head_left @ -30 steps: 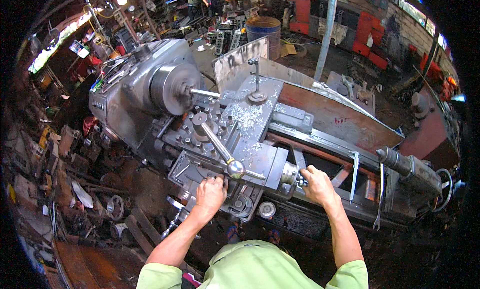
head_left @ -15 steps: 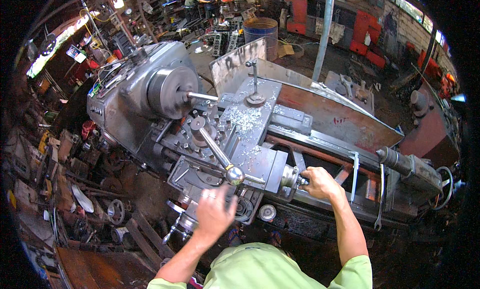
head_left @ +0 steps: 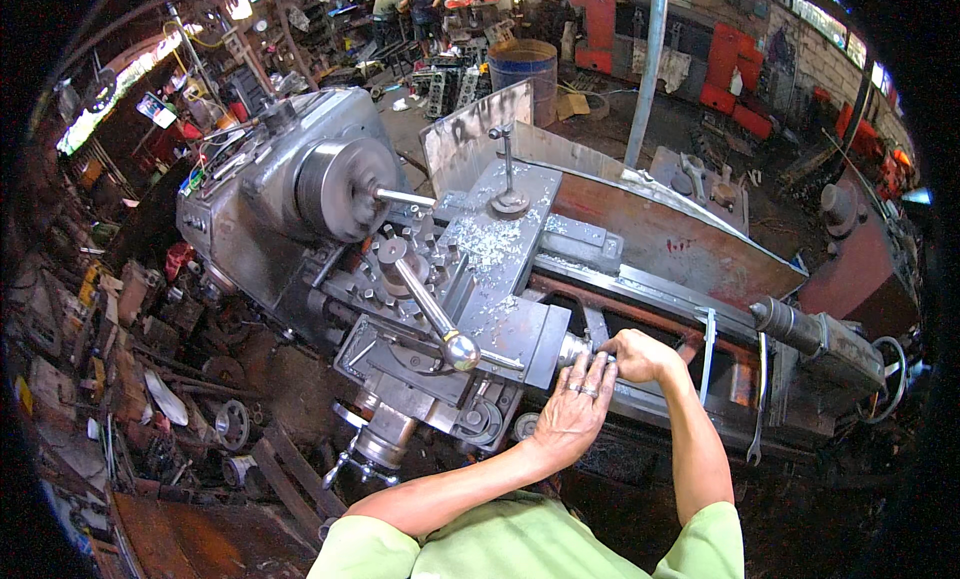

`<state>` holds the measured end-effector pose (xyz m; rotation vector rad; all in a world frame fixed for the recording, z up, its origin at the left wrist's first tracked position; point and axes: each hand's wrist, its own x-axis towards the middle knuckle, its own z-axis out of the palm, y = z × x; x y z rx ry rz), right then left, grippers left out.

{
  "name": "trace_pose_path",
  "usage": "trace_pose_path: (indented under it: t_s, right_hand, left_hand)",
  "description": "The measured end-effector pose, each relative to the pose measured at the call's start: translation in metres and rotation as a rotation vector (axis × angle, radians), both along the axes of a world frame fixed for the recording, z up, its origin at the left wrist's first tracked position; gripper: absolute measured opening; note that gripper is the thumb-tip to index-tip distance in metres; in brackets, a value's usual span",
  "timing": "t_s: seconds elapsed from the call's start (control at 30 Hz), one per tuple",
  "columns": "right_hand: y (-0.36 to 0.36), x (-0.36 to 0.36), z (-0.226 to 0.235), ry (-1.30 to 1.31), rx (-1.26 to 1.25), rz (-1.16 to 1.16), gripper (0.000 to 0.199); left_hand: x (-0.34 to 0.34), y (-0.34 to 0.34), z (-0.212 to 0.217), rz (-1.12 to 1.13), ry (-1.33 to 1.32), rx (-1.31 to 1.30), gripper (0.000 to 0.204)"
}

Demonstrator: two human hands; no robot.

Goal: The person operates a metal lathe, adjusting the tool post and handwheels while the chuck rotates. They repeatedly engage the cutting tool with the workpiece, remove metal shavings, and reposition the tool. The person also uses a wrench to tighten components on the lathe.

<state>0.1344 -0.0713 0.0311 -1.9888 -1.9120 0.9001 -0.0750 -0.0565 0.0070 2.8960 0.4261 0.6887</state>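
Observation:
My right hand (head_left: 645,357) is closed on the crank handle at the right end of the lathe's slide; most of the handle is hidden by my fingers. Beside it, my left hand (head_left: 572,414) reaches across with stretched fingers lying against the same crank, a ring on one finger. Part of the round metal dial (head_left: 570,350) shows past my fingertips. Left of my hands, a tool post lever (head_left: 428,304) ends in a shiny ball. Farther off, the chuck (head_left: 348,191) holds a thin bright rod (head_left: 405,198) pointing at the carriage.
Metal chips (head_left: 490,241) lie on the carriage around an upright stand (head_left: 508,201). A tailstock (head_left: 815,341) sits at the right, with a wrench (head_left: 761,404) hanging off the bed. Another handwheel (head_left: 365,457) stands low at left. A drum (head_left: 523,74) and people are beyond.
My left hand has moved right, from near the ball-ended lever to the crank beside my right hand. The right hand stays on the crank, its wrist slightly shifted.

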Motion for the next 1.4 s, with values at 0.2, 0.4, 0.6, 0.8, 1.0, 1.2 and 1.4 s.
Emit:
trace_pose_path:
  t_s: [0.2,0.4,0.6,0.8,1.0,1.2,1.4]
  right_hand:
    - [0.009,0.012,-0.003,0.243,-0.232,-0.042,0.026]
    - [0.017,0.028,-0.028,0.433,-0.332,-0.066,0.022]
    - [0.021,0.039,-0.042,0.570,-0.403,-0.071,0.026]
    - [0.025,0.044,-0.039,0.626,-0.410,-0.017,0.025]
    - [0.022,0.045,-0.035,0.569,-0.287,-0.043,0.029]
    - [-0.010,0.019,-0.030,0.320,0.155,-0.280,0.038]
    - [-0.055,-0.024,-0.042,-0.145,0.785,-0.343,0.048]
  left_hand:
    - [0.015,0.002,-0.024,0.111,0.014,0.096,0.059]
    - [0.030,0.014,-0.036,0.152,0.000,0.177,0.060]
    - [0.042,0.020,-0.040,0.194,-0.040,0.235,0.060]
    - [0.047,0.029,-0.031,0.144,0.053,0.253,0.058]
    - [0.051,0.037,-0.019,0.084,0.152,0.197,0.054]
    - [0.054,0.043,-0.006,0.013,0.333,0.134,0.061]
    - [0.059,0.050,0.012,-0.052,0.449,0.071,0.062]
